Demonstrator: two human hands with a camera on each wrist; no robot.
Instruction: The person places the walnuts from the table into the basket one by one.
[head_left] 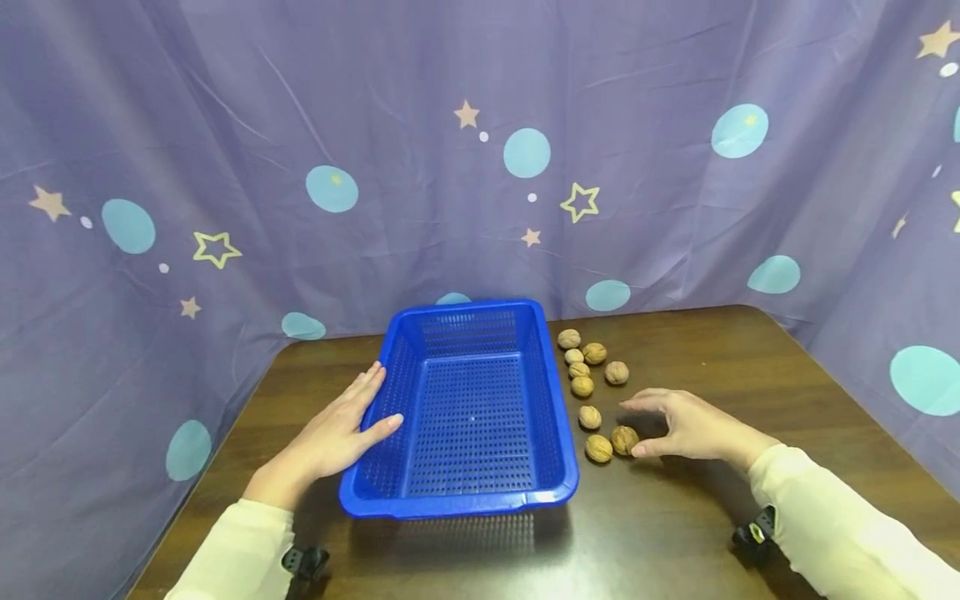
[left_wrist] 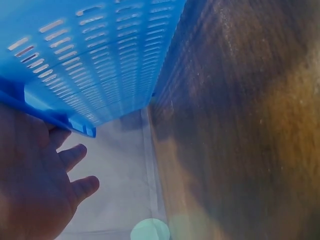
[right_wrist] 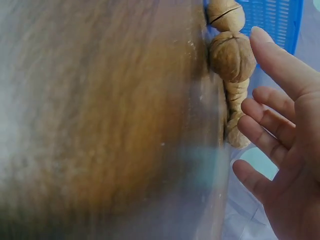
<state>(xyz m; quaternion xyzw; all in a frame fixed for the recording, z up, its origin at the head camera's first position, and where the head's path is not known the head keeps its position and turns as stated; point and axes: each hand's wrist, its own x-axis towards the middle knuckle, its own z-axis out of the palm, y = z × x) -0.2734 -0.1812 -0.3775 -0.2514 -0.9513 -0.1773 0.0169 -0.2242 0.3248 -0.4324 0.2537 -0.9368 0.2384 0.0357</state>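
Observation:
A blue plastic basket (head_left: 472,505) with slotted walls stands on the table, nothing inside it. My left hand (head_left: 337,429) rests on its left rim, fingers straight and thumb over the inner side. In the left wrist view that hand (left_wrist: 35,175) lies under the rim's edge. To the right of the basket lie several walnuts (head_left: 598,448) in a loose line. My right hand (head_left: 693,425) reaches in from the right with thumb and fingers apart, the thumb tip right at a darker walnut (head_left: 625,439). The right wrist view shows this walnut (right_wrist: 233,56) outside the fingers.
The brown wooden table (head_left: 675,517) runs back to a purple curtain (head_left: 420,208) with stars and dots, which hangs behind and at both sides. More walnuts (head_left: 569,338) lie toward the back, close to the basket's right wall. Dark straps sit at both wrists.

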